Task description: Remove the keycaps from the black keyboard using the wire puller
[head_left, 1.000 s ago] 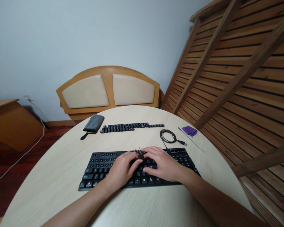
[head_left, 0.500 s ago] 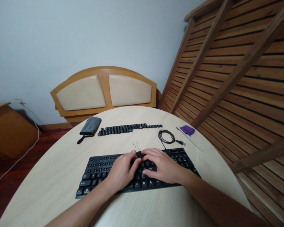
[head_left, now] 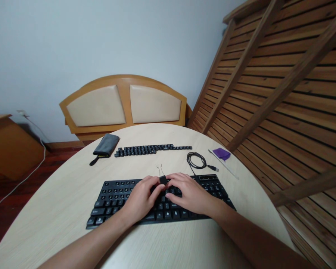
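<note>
A black keyboard (head_left: 114,201) lies in front of me, with keycaps gone from its upper left rows. Over its middle, a wire keycap puller (head_left: 163,180) has its black body between my hands and its two thin wires pointing away from me. My left hand (head_left: 141,198) pinches the body from the left with thumb and forefinger. From the right, the fingertips of my right hand (head_left: 189,194) grip it too, the thumb lying lower over the keys. Beyond the keyboard, loose keycaps (head_left: 140,150) are set out in rows.
At the table's left (head_left: 44,209) lies a dark grey pouch (head_left: 106,145) with a loop. A coiled USB cable (head_left: 197,160) sits behind the keyboard. Farther right are a thin metal rod (head_left: 224,164) and a purple cloth (head_left: 221,153). A slatted wooden frame (head_left: 268,93) leans close on the right.
My view has shifted slightly. Both hands keep hold of the keycap puller over the keyboard, and its wires now point more straight away from me.
</note>
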